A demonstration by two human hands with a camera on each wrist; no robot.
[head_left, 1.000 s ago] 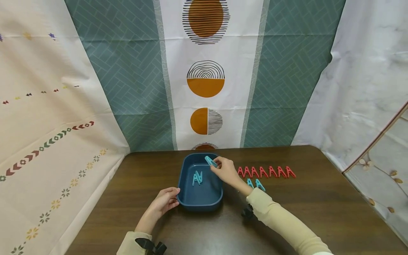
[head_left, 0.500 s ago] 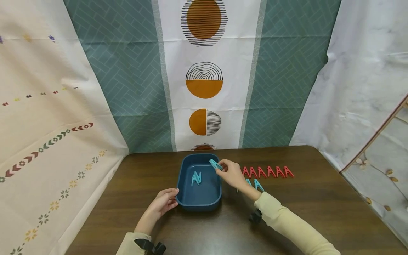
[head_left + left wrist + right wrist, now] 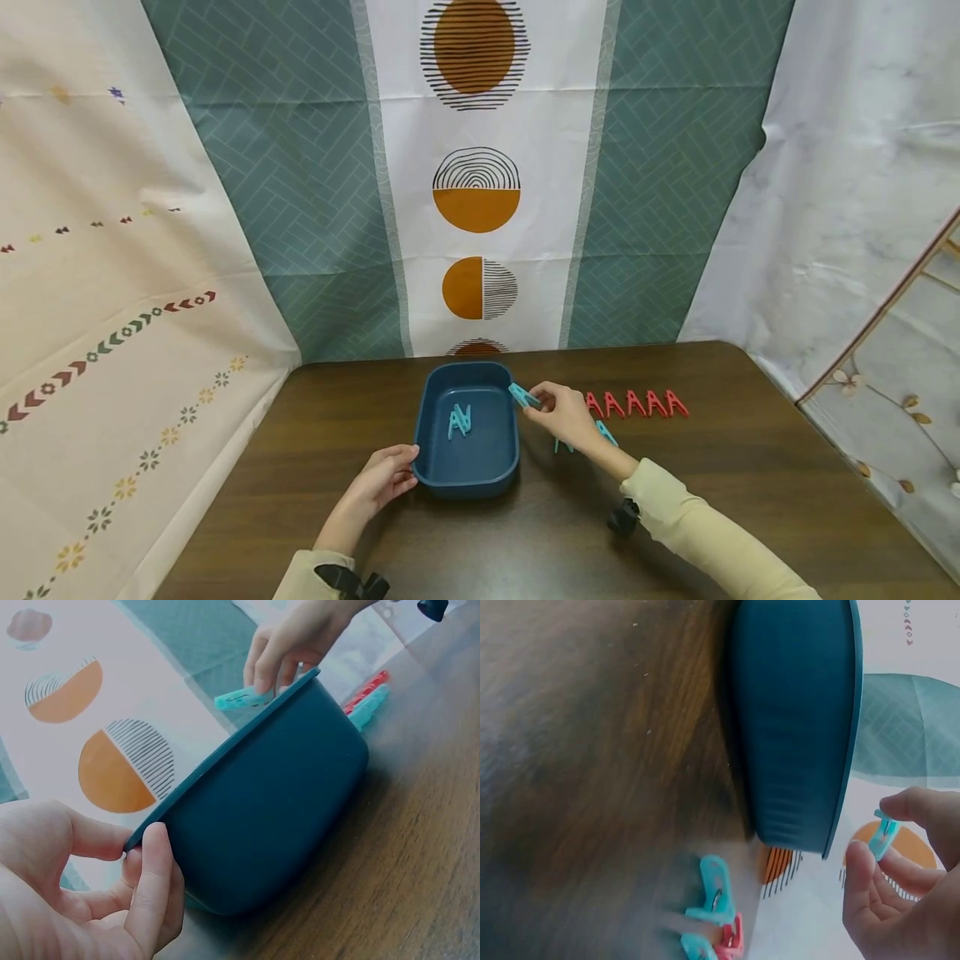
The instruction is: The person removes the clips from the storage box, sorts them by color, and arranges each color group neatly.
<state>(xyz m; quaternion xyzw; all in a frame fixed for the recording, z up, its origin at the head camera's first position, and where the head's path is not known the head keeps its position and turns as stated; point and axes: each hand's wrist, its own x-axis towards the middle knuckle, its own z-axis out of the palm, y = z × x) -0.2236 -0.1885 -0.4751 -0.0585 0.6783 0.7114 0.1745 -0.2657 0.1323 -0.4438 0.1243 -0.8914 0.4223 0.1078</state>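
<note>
Right hand (image 3: 566,414) pinches a teal clothespin (image 3: 522,395) between thumb and fingers at the blue tub's (image 3: 427,425) right rim — long axis slanted, free end pointing up-left over the tub. Left hand (image 3: 382,479) grips the tub's near-left corner, thumb on rim. Left wrist view shows that thumb-and-finger grip; head view alone shows two teal pins (image 3: 459,420) inside, red pins (image 3: 637,404) in a row.

A makeshift recording booth: patterned curtains (image 3: 480,183) hang around a dark wooden table (image 3: 750,467).
</note>
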